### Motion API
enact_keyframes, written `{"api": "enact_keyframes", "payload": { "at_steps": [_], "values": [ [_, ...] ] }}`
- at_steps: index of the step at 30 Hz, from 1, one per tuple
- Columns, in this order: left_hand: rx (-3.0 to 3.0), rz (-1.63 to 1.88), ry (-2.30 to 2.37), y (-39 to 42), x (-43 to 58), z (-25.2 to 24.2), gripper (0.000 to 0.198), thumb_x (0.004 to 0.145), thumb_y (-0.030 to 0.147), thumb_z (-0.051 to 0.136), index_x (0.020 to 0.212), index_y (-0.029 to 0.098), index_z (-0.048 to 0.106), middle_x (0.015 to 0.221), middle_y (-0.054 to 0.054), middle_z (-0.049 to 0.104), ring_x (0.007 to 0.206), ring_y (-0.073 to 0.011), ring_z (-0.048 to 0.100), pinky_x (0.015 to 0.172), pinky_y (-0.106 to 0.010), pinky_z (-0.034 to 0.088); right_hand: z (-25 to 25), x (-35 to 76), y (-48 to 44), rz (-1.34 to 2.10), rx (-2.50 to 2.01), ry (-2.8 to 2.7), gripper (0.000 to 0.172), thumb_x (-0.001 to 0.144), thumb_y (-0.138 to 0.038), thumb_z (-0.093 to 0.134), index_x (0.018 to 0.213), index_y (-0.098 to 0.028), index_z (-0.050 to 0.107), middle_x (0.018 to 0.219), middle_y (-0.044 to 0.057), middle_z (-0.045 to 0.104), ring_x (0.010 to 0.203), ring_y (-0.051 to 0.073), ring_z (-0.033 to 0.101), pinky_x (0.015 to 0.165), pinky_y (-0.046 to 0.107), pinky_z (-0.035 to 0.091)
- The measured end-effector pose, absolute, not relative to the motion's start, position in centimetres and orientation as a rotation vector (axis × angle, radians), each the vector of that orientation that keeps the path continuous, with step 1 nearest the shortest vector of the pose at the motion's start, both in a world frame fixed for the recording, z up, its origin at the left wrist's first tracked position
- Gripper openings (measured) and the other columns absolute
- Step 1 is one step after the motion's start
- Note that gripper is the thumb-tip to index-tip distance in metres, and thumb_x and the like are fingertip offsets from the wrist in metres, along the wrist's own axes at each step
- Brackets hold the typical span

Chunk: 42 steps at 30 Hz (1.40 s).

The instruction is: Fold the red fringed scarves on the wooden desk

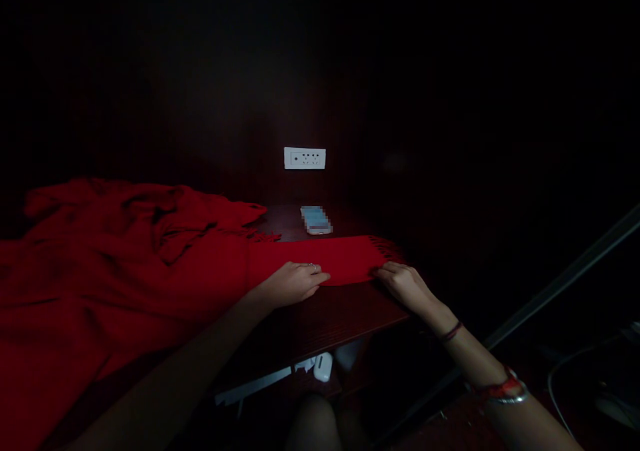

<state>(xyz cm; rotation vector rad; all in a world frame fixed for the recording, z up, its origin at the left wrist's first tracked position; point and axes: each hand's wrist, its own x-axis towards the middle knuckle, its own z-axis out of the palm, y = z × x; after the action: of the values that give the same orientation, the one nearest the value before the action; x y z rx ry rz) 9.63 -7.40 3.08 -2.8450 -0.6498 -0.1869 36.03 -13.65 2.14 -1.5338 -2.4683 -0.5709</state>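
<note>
Red fringed cloth (165, 278) on dark tabletop (340, 311): one end flat, bulk rumpled leftward, so judged only partly laid out; right hand (403, 282) pinches near fringed corner; left hand (293, 282) on near edge, grip indeterminable; phone (316, 220) just beyond.

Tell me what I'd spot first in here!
Bright red cloth, heaped on the left and stretching into a flat fringed strip by the left hand and right hand, probably grabs you first. Then comes the white socket on the dark wall. Below it, a phone lies beyond the strip.
</note>
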Motion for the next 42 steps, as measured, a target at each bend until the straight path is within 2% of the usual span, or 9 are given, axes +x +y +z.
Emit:
{"api": "enact_keyframes", "payload": {
  "at_steps": [3,5,12,15,18,26,32,37,42],
  "values": [
    [-2.800,-0.191,-0.622,-7.4,9.8,3.1,0.018,0.082,0.017,0.035,0.091,0.021,0.050,0.090,-0.003,0.055,0.083,-0.0152,0.052,0.066,-0.023,0.039,2.2,35.9,-13.6,-0.670,-1.544,-2.408,0.024,0.082,-0.017,0.034,0.084,-0.017,0.058,0.072,0.004,0.056,0.066,0.013,0.050,0.060,0.022,0.037],
    [-2.791,-0.211,-0.608,-7.5,9.8,3.2,0.016,0.081,0.015,0.036,0.087,0.021,0.050,0.088,-0.003,0.054,0.082,-0.0146,0.052,0.065,-0.022,0.039,2.1,35.8,-13.8,-0.720,-1.536,-2.386,0.025,0.083,-0.017,0.033,0.080,-0.017,0.058,0.071,0.005,0.055,0.065,0.013,0.049,0.059,0.022,0.036],
    [-2.852,-0.225,-0.571,-7.7,9.6,3.1,0.015,0.079,0.013,0.038,0.085,0.021,0.049,0.091,-0.001,0.051,0.084,-0.0138,0.050,0.066,-0.022,0.037,1.8,35.9,-14.8,-0.616,-1.507,-2.423,0.021,0.082,-0.017,0.034,0.080,-0.017,0.055,0.073,0.004,0.054,0.064,0.012,0.048,0.058,0.022,0.035],
    [-2.850,-0.224,-0.579,-7.6,9.6,3.0,0.012,0.081,0.019,0.038,0.086,0.021,0.049,0.089,-0.001,0.051,0.082,-0.0138,0.050,0.066,-0.021,0.038,1.8,36.2,-14.9,-0.586,-1.508,-2.430,0.020,0.081,-0.013,0.035,0.082,-0.018,0.054,0.077,0.004,0.054,0.065,0.012,0.047,0.059,0.021,0.035],
    [-2.861,-0.227,-0.565,-7.6,9.5,3.0,0.014,0.083,0.025,0.037,0.088,0.022,0.049,0.092,-0.002,0.052,0.082,-0.0142,0.050,0.066,-0.022,0.038,1.7,36.2,-14.8,-0.618,-1.531,-2.401,0.021,0.080,-0.011,0.035,0.076,-0.017,0.054,0.074,0.004,0.052,0.064,0.012,0.046,0.058,0.022,0.034],
    [-2.922,-0.237,-0.572,-7.6,9.5,3.3,0.012,0.077,0.013,0.041,0.084,0.020,0.048,0.090,-0.002,0.051,0.083,-0.0144,0.049,0.071,-0.022,0.037,1.5,36.0,-14.8,-0.675,-1.550,-2.318,0.022,0.079,-0.010,0.034,0.069,-0.017,0.053,0.069,0.004,0.050,0.063,0.013,0.043,0.059,0.023,0.033],
    [-3.113,-0.356,-0.604,-7.4,9.6,3.2,0.013,0.073,0.008,0.041,0.074,0.019,0.049,0.081,0.001,0.049,0.075,-0.0105,0.047,0.068,-0.019,0.035,1.9,36.2,-15.1,-0.500,-1.539,-2.405,0.019,0.079,-0.011,0.035,0.074,-0.018,0.053,0.078,0.005,0.053,0.070,0.014,0.047,0.064,0.023,0.037],
    [-3.293,-0.331,-0.531,-7.0,9.4,3.2,0.010,0.076,0.016,0.043,0.072,0.019,0.051,0.069,0.003,0.050,0.067,-0.0090,0.047,0.066,-0.018,0.035,2.4,36.8,-15.1,-0.282,-1.575,-2.437,0.025,0.073,-0.003,0.034,0.079,-0.018,0.054,0.083,0.004,0.055,0.075,0.012,0.050,0.068,0.022,0.039],
    [-3.303,-0.424,-0.569,-6.3,9.8,2.6,0.023,0.083,0.018,0.032,0.076,0.018,0.054,0.076,0.002,0.055,0.075,-0.0091,0.048,0.074,-0.019,0.034,4.0,36.1,-14.5,-0.168,-1.651,-2.448,0.028,0.071,-0.003,0.034,0.078,-0.017,0.057,0.084,0.005,0.057,0.078,0.013,0.053,0.071,0.023,0.040]
  ]
}}
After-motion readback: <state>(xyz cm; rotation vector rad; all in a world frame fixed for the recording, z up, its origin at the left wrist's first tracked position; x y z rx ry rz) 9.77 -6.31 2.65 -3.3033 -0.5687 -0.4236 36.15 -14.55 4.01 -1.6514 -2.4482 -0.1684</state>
